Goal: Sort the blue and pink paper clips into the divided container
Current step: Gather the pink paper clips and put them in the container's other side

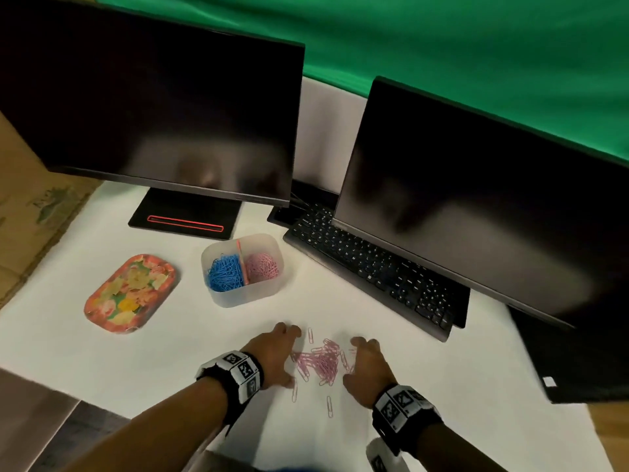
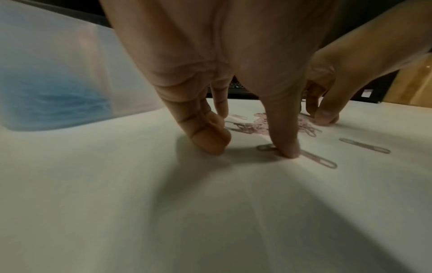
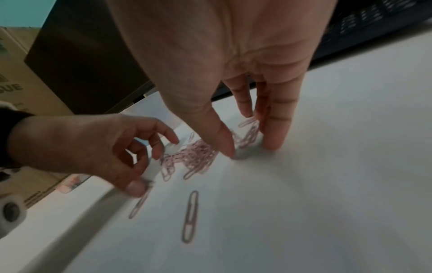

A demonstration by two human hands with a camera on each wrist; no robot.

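Note:
A pile of pink paper clips (image 1: 323, 361) lies on the white table, with a few loose ones around it. My left hand (image 1: 286, 356) stands at the pile's left, fingertips down on the table; its thumb (image 2: 287, 147) presses on one loose pink clip (image 2: 320, 160). My right hand (image 1: 357, 361) stands at the pile's right, its straight fingers (image 3: 275, 129) touching the table and the clips (image 3: 194, 157). Neither hand holds anything. The translucent divided container (image 1: 238, 298) stands farther back, with blue clips (image 1: 224, 272) in its left compartment and pink clips (image 1: 263, 265) in its right.
A floral tray (image 1: 129, 294) lies left of the container. Two dark monitors (image 1: 153, 114) (image 1: 476, 199) and a black keyboard (image 1: 371, 270) stand behind and to the right. The table's near edge (image 1: 102, 400) runs close to my left forearm.

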